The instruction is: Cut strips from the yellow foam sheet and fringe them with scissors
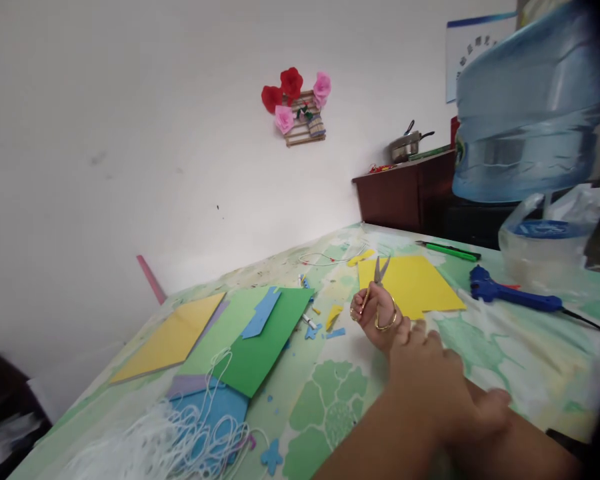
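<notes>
In the head view my right hand (pixel 377 317) holds a pair of scissors (pixel 379 272) with gold handles. Their blades point up and stand a little apart, in front of a yellow foam sheet (pixel 415 283). My left hand (pixel 427 373) lies across my right forearm just behind the wrist, fingers on one side and thumb on the other. Left of my hands are small blue and yellow scraps (pixel 334 316) and a blue cut-out shape (pixel 272 457). A green sheet (pixel 267 347) lies on other coloured sheets farther left.
White string (pixel 180 433) is heaped at the front left. A blue glue gun (pixel 515 293) with a cord and a green utility knife (pixel 450 251) lie at right. Behind them stand a plastic tub (pixel 545 257) in a bag and a large water bottle (pixel 530 127). A wall closes the back.
</notes>
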Demonstrator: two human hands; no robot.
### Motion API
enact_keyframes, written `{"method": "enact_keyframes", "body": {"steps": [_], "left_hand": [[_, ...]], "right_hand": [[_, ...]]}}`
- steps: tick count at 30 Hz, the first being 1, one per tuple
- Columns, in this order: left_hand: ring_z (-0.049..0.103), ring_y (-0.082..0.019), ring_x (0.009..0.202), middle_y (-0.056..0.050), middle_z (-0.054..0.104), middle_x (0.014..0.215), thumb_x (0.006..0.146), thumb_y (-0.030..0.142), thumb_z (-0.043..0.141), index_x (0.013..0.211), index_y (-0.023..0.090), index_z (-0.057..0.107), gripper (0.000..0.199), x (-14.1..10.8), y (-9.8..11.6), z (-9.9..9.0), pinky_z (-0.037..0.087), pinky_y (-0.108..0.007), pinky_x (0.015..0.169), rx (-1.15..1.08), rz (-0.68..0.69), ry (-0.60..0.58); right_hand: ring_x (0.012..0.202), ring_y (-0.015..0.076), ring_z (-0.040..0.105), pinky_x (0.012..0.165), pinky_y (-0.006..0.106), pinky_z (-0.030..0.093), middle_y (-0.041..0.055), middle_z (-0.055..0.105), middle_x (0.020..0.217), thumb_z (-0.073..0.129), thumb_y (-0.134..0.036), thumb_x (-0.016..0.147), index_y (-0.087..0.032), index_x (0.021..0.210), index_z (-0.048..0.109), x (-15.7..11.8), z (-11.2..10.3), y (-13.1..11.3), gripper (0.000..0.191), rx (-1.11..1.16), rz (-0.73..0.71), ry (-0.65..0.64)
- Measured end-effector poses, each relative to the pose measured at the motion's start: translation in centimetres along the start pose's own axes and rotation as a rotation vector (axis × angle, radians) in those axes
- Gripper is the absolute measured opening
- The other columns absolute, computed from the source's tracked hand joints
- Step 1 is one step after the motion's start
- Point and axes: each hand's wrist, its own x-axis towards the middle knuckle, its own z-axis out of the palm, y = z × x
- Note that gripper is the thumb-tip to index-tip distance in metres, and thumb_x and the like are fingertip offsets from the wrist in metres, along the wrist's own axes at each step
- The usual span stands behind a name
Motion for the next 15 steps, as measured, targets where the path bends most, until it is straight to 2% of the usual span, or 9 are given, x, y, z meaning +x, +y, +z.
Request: {"method": "enact_keyframes", "body": {"steps": [3, 5, 9, 11, 13, 15], "left_hand": [[0.035, -0.028, 0.108, -0.014, 0.055, 0.102, 0.066, 0.051, 0.035, 0.089, 0.01, 0.059, 0.053, -0.2, -1.0, -0.4, 0.018, -0.039, 0.095, 0.009, -0.051, 0.091], [0.033, -0.026, 0.11, -0.011, 0.055, 0.104, 0.066, 0.049, 0.039, 0.094, 0.012, 0.057, 0.05, -0.5, -1.1, -0.8, 0.016, -0.038, 0.096, -0.031, -0.068, 0.131], [0.017, -0.031, 0.118, -0.006, 0.044, 0.121, 0.065, 0.053, 0.041, 0.11, 0.022, 0.046, 0.055, -2.2, 0.4, -0.9, 0.007, -0.051, 0.094, -0.148, -0.085, 0.142], [0.012, -0.033, 0.119, -0.004, 0.037, 0.126, 0.066, 0.05, 0.043, 0.116, 0.028, 0.038, 0.054, -3.4, 1.6, 0.4, 0.005, -0.057, 0.091, -0.206, -0.066, 0.092], [0.012, -0.035, 0.119, -0.001, 0.03, 0.13, 0.067, 0.048, 0.045, 0.119, 0.034, 0.032, 0.055, -4.3, 2.8, 2.8, 0.009, -0.06, 0.089, -0.26, -0.035, -0.01], [0.016, -0.03, 0.119, 0.005, 0.037, 0.126, 0.075, 0.036, 0.039, 0.112, 0.044, 0.038, 0.037, -4.8, 3.9, 5.6, 0.019, -0.053, 0.091, -0.259, -0.087, -0.064]], "right_hand": [[0.047, 0.0145, 0.042, 0.046, 0.033, 0.036, 0.0016, 0.045, 0.055, 0.041, -0.054, 0.065, -0.023, 0.052, 0.046, -0.3, 0.2, 0.0, 0.034, 0.017, 0.092, -0.107], [0.05, 0.0158, 0.044, 0.05, 0.035, 0.038, 0.003, 0.046, 0.058, 0.037, -0.058, 0.065, -0.023, 0.053, 0.047, -0.4, 0.0, -0.2, 0.038, 0.011, 0.111, -0.155], [0.058, 0.0184, 0.046, 0.055, 0.038, 0.039, 0.0054, 0.049, 0.066, 0.029, -0.064, 0.064, -0.025, 0.06, 0.048, -0.7, -0.7, -0.8, 0.044, -0.049, 0.07, -0.184], [0.06, 0.0189, 0.046, 0.056, 0.038, 0.04, 0.0058, 0.049, 0.069, 0.027, -0.064, 0.064, -0.025, 0.062, 0.047, -0.6, -1.1, -1.4, 0.044, -0.109, 0.023, -0.163], [0.061, 0.0182, 0.046, 0.055, 0.037, 0.04, 0.005, 0.048, 0.07, 0.025, -0.064, 0.064, -0.024, 0.062, 0.044, -0.4, -1.7, -2.3, 0.044, -0.193, -0.044, -0.115], [0.062, 0.017, 0.046, 0.056, 0.035, 0.041, 0.0035, 0.047, 0.07, 0.021, -0.063, 0.064, -0.023, 0.064, 0.04, -0.1, -2.5, -3.4, 0.045, -0.304, -0.131, -0.041]]}}
